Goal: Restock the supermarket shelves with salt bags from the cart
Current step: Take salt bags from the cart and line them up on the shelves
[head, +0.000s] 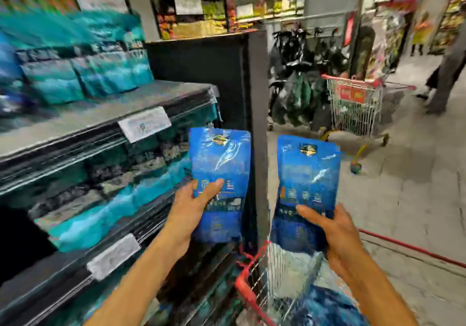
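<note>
Red-rimmed cart beside dark shelves on grey tiled floor.

Glossy plastic salt bags; wire-metal cart with red plastic trim.

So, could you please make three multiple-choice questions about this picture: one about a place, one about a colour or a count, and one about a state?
1. Where is the cart the person restocks from?
A. directly below the right hand
B. on the top shelf
C. behind the left shelf

2. How many blue salt bags are held up?
A. one
B. two
C. four

3. What is the left hand doing?
A. hanging idle
B. pressing a price label
C. gripping a bag

Answers:
1 A: its red rim and wire wall show under the right hand.
2 B: the left bag and the right bag, one per hand.
3 C: its thumb lies across the left bag's front.
</note>
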Demonstrator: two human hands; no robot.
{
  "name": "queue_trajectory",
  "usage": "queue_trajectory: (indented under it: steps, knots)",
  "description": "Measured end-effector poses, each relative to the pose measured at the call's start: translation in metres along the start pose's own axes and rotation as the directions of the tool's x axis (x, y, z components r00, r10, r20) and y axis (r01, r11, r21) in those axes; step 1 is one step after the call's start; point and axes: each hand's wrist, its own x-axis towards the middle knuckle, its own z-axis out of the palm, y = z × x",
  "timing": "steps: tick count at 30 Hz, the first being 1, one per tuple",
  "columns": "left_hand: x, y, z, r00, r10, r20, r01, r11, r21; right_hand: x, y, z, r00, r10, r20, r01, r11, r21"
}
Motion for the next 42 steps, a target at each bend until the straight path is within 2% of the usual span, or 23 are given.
queue_trajectory:
  steps: [5,9,13,19,23,25,30,33,36,39,42]
  knots:
    - [-0.029,0.058,-0.059,0.957,0.168,-0.236,-0.166,0.986,0.028,0.023,-0.029,0.080,0.948,-0.060,0.313,0.061,0.998,0.009]
    - [-0.059,0.099,-0.102,0.898,0.235,-0.372,-0.247,0.969,0.016,0.031,-0.043,0.145,0.879,-0.081,0.469,0.070,0.997,0.040]
    - [-0.095,0.140,-0.147,0.837,0.286,-0.467,-0.303,0.952,0.040,0.028,-0.055,0.218,0.776,-0.091,0.624,0.034,0.994,0.103]
    - [-0.128,0.204,-0.236,0.685,0.349,-0.640,-0.327,0.932,0.158,0.025,-0.085,0.341,0.599,-0.127,0.791,-0.032,0.983,0.182]
    - [-0.120,0.234,-0.301,0.588,0.354,-0.727,-0.343,0.923,0.172,0.031,-0.096,0.436,0.552,-0.163,0.818,0.041,0.985,0.169]
    - [-0.107,0.237,-0.333,0.577,0.321,-0.751,-0.313,0.936,0.160,0.036,-0.090,0.481,0.560,-0.146,0.815,0.061,0.989,0.135]
    - [-0.073,0.231,-0.399,0.556,0.230,-0.799,-0.282,0.956,0.080,0.047,-0.059,0.573,0.616,0.003,0.788,-0.010,1.000,0.004]
    - [-0.053,0.224,-0.425,0.581,0.249,-0.775,-0.256,0.960,0.116,0.055,-0.044,0.606,0.573,0.068,0.817,0.016,0.995,-0.094]
    - [-0.043,0.213,-0.441,0.635,0.292,-0.715,-0.114,0.951,0.287,0.067,-0.034,0.616,0.518,0.095,0.850,0.149,0.969,-0.199]
    - [-0.044,0.206,-0.462,0.693,0.313,-0.650,0.057,0.874,0.482,0.079,-0.035,0.609,0.448,0.088,0.890,0.368,0.889,-0.273]
    - [-0.043,0.208,-0.473,0.726,0.247,-0.642,0.169,0.841,0.514,0.082,-0.039,0.608,0.436,0.077,0.897,0.462,0.836,-0.296]
